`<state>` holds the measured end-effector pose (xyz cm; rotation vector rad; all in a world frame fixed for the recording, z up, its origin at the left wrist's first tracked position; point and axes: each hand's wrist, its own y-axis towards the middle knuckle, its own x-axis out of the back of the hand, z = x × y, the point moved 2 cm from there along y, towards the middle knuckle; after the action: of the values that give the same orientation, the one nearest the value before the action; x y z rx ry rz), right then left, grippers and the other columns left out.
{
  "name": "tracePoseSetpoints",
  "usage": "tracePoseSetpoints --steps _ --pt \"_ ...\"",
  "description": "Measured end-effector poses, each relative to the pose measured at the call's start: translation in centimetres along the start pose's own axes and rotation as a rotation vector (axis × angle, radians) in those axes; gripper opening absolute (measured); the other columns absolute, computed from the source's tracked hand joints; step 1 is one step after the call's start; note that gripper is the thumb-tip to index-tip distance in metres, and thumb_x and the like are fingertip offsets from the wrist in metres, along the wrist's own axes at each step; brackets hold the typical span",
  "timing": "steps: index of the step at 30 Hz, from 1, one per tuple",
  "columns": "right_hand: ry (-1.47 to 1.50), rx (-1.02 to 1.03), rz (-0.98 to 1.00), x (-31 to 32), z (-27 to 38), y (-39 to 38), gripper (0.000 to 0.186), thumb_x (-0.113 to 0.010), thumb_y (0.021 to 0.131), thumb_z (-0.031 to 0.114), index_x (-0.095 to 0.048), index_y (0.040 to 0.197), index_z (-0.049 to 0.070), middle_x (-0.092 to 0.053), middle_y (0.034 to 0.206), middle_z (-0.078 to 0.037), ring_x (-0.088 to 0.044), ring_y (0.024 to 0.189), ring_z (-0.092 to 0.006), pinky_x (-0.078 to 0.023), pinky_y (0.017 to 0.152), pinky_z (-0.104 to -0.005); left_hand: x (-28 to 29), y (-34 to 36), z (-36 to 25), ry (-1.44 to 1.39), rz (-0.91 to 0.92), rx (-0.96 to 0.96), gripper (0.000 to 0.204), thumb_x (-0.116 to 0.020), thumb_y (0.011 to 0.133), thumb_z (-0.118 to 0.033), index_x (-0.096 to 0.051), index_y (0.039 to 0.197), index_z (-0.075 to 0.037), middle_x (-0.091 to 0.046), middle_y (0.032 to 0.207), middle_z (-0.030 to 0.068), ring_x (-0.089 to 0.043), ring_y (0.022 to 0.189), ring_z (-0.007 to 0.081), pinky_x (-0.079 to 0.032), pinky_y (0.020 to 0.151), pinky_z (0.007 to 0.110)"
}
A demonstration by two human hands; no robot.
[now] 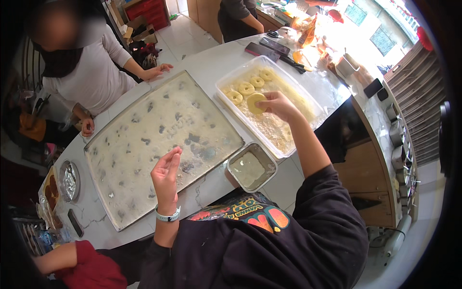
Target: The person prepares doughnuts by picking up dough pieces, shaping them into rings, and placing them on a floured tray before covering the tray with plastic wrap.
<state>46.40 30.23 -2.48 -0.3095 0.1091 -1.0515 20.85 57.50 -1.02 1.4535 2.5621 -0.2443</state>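
Note:
My right hand [279, 106] pinches a round, pale yellow piece of doughnut dough [255, 103] at its right edge. The dough is held above a white plastic tub [222, 91] with a floured bottom. Several raw dough rings [246, 88] lie in a row along the tub's far left side. My left hand [166, 173], with a light watch on its wrist, hovers over the near right part of a large floured metal tray [144, 125]. Its fingers are extended, close together and slightly bent, with nothing visible in them.
A square metal tin [251, 168] with pale contents stands between tray and tub, near my body. Across the tray, a person's hand [155, 72] rests by its edge. Phones [262, 51] lie beyond the tub; another phone [75, 222] and a foil-lined dish [70, 180] are at left.

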Motion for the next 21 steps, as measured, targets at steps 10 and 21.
tracePoseSetpoints --steps 10,21 --pt "-0.5 -0.029 0.231 -0.7 -3.5 6.7 0.034 -0.069 0.066 0.008 -0.064 0.098 -0.001 -0.063 0.085 -0.007 -0.059 0.077 -0.013 -0.05 0.064 -0.0257 1.4 -2.6 2.1 -0.011 -0.144 0.088 0.02 -0.059 0.085 -0.007 -0.06 0.101 0.006 -0.063 0.099 0.0132 -0.059 0.096 0.0171 -0.044 0.09 0.027" --pt "-0.748 0.351 -0.141 1.5 -1.0 2.4 0.031 -0.061 0.068 0.006 -0.064 0.098 0.001 -0.065 0.09 -0.016 -0.062 0.085 -0.0284 -0.049 0.076 -0.0341 4.6 -7.0 6.3 0.221 -0.184 0.292 0.021 -0.059 0.086 -0.015 -0.061 0.097 0.003 -0.064 0.089 0.0102 -0.062 0.078 0.0146 -0.049 0.075 0.027"
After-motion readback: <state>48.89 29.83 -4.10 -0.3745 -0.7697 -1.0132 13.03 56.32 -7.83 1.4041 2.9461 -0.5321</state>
